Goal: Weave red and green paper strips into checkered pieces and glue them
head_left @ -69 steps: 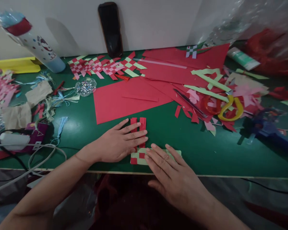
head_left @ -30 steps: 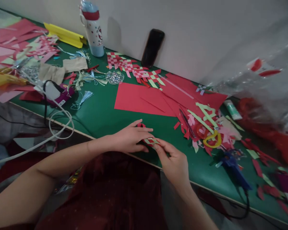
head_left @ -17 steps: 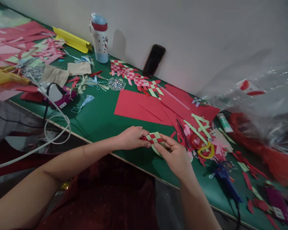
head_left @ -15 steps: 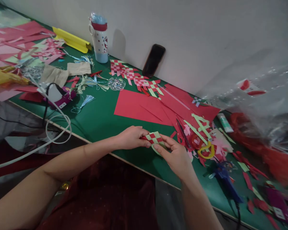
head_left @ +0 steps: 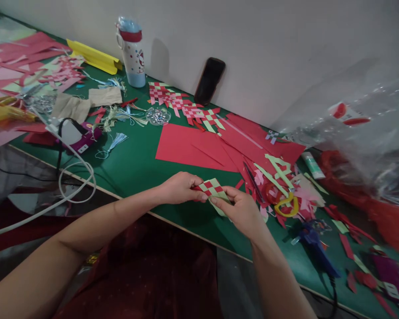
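Between my two hands is a small woven paper piece (head_left: 213, 186) in a red and pale green check, held just above the table near its front edge. My left hand (head_left: 182, 188) pinches its left side, with a bit of red paper showing at the fingertips. On the right side, my right hand (head_left: 241, 207) grips the piece with the thumb on top and fingers behind. A pale green strip end hangs below, near my right thumb. Beyond my hands lies a flat red paper sheet (head_left: 186, 144). Several more woven check pieces (head_left: 179, 104) lie behind that sheet.
Yellow-handled scissors (head_left: 287, 204) lie among paper scraps to my right, near a blue glue gun (head_left: 315, 248). A phone (head_left: 210, 80) leans on the wall by a bottle (head_left: 133, 57). Tassels (head_left: 116, 141) and a dish of beads (head_left: 158, 116) lie left on the green table (head_left: 129, 170).
The woven piece has turned slightly between my hands, and more of its green lower part shows. The whole view has shifted a little; both hands keep their hold.
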`<state>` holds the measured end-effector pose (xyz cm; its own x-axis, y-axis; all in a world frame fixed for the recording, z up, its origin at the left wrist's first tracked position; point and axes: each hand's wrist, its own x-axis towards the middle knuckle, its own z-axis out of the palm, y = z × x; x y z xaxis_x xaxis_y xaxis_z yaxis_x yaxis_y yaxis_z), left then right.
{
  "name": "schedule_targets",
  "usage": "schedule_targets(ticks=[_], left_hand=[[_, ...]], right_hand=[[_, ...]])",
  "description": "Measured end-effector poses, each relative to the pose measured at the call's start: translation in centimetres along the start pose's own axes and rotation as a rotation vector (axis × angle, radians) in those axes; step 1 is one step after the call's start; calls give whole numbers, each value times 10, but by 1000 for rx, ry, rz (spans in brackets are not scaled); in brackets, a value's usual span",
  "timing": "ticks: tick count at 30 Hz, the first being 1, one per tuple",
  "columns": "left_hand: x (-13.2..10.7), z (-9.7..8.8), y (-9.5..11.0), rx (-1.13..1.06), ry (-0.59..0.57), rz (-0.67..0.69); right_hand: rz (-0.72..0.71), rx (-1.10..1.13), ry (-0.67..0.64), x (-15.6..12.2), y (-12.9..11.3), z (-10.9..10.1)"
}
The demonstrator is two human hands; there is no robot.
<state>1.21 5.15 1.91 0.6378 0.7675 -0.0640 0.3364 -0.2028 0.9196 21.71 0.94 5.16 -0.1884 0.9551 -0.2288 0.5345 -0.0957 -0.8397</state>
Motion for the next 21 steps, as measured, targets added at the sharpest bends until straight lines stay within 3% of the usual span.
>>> schedule_targets(ticks=[21], left_hand=[[-2,-2,1,-186,-29,-86]], right_hand=[[-33,-35,-29,4,2,-3]])
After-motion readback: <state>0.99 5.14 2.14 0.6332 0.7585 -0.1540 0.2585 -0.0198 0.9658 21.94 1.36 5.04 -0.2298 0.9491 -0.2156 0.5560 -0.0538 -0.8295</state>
